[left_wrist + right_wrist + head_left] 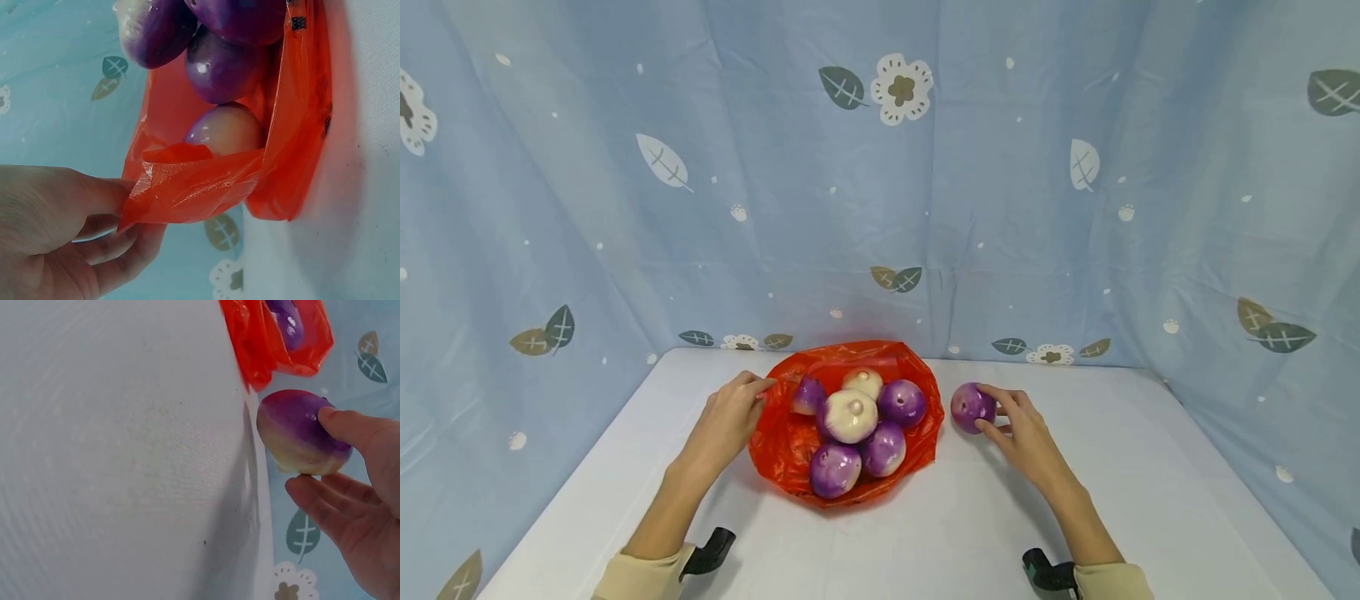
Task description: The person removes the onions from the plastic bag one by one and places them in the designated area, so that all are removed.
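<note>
A red plastic bag [786, 454] lies spread wide on the table, with several glossy purple-and-white turnips [850, 417] heaped inside. My left hand [728, 421] is at the bag's left edge; in the left wrist view, its thumb and fingers pinch a fold of the red plastic [187, 194]. Just right of the bag, my right hand [1024, 433] holds a single turnip [970, 408] between thumb and fingertips. The right wrist view shows this turnip [294, 428] raised off the tabletop, its purple side toward the thumb and its pale side toward the other fingers.
The white table [880, 550] ends at the back against a blue curtain [880, 208] printed with leaves and flowers. Curtain also hangs along the left and right sides. A black wrist camera mount [709, 552] sits at each cuff.
</note>
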A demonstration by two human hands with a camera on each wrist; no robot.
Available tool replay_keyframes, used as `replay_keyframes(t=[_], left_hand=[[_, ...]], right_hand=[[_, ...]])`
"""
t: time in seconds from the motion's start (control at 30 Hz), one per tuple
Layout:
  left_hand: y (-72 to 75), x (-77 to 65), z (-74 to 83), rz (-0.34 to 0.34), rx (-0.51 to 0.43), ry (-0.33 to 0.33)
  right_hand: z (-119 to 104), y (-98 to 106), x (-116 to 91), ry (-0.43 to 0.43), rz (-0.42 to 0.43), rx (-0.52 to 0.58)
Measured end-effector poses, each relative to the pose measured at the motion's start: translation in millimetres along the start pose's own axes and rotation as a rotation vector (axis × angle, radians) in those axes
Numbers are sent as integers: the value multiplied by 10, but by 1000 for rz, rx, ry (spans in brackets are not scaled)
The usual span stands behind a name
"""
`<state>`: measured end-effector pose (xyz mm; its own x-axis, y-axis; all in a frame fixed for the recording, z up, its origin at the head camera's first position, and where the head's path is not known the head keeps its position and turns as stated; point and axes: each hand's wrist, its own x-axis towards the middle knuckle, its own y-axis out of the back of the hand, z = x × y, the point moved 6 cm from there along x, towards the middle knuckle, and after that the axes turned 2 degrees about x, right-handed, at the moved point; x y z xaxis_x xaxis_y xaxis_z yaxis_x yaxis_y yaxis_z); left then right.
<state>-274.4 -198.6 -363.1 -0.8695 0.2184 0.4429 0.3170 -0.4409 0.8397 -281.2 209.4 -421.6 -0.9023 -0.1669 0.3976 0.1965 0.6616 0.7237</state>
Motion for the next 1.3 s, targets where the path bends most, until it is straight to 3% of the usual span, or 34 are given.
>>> replay_keyframes(t=[1.3], left_hand=[[-9, -7, 11, -18, 8, 15]], right_hand=[[130, 3, -33, -39, -11, -11]])
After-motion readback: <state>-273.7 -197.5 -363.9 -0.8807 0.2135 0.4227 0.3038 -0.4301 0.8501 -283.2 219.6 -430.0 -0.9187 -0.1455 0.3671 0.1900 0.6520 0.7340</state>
